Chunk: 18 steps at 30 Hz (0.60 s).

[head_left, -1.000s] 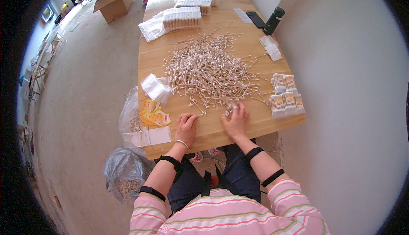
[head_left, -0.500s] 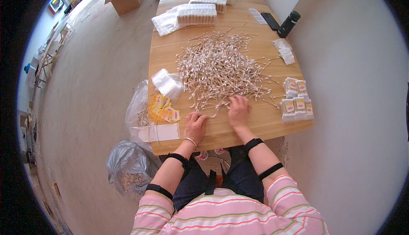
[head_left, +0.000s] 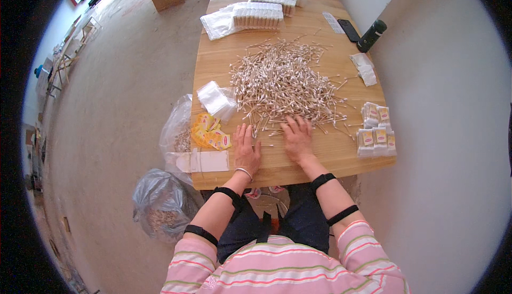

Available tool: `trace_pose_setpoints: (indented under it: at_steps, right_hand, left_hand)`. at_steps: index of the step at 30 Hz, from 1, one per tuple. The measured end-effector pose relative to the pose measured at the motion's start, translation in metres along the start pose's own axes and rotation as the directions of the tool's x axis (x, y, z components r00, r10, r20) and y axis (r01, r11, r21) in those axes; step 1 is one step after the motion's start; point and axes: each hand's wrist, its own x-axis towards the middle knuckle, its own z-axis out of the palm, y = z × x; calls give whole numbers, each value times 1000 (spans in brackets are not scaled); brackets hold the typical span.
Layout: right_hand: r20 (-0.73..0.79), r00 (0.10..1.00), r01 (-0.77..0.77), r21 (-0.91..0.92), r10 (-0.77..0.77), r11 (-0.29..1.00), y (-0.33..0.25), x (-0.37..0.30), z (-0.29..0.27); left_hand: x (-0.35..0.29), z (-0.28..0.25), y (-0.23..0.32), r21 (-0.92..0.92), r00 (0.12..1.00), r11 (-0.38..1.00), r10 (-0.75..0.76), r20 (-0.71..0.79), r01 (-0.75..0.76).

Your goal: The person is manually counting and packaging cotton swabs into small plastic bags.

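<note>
A large heap of cotton swabs (head_left: 288, 78), white-tipped on thin wooden sticks, is spread over the middle of the wooden table (head_left: 277, 172). My left hand (head_left: 247, 149) lies at the heap's near left edge, its fingers stretched out over the tabletop. Close beside it on the right, my right hand (head_left: 298, 137) is palm down with fingers apart, the fingertips touching swabs at the near edge. A few loose swabs lie between the two hands. I see nothing held in either one.
Left of the heap are clear plastic bags (head_left: 214, 98), yellow cards (head_left: 209, 134) and a white strip (head_left: 213, 161). Packed swab bags (head_left: 376, 142) stand at the right edge. Farther back are swab bundles (head_left: 258, 16), a phone (head_left: 349, 30) and a dark bottle (head_left: 372, 36). A grey bag (head_left: 165, 200) sits on the floor.
My left hand's curled fingers have straightened and reached forward. The right hand's fingers have spread out over the swabs. The whole view has shifted slightly.
</note>
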Motion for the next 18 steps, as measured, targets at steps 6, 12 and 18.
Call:
trace_pose_setpoints:
  at_steps: [6, 12, 18]
  right_hand:
    - [-103, 980, -178, -56, 172, 982, 17, -26, -2]
    - [-150, 957, -259, -40, 250, 965, 17, -25, 2]
    - [-252, 933, -271, -23, 257, 962, 23, -27, -1]
  left_hand:
    - [23, 9, 18, -24, 987, 993, -120, -109, 118]
    - [32, 10, -5, -119, 991, 993, -22, -130, 6]
    - [-1, -12, 2, -167, 996, 982, 86, -36, -91]
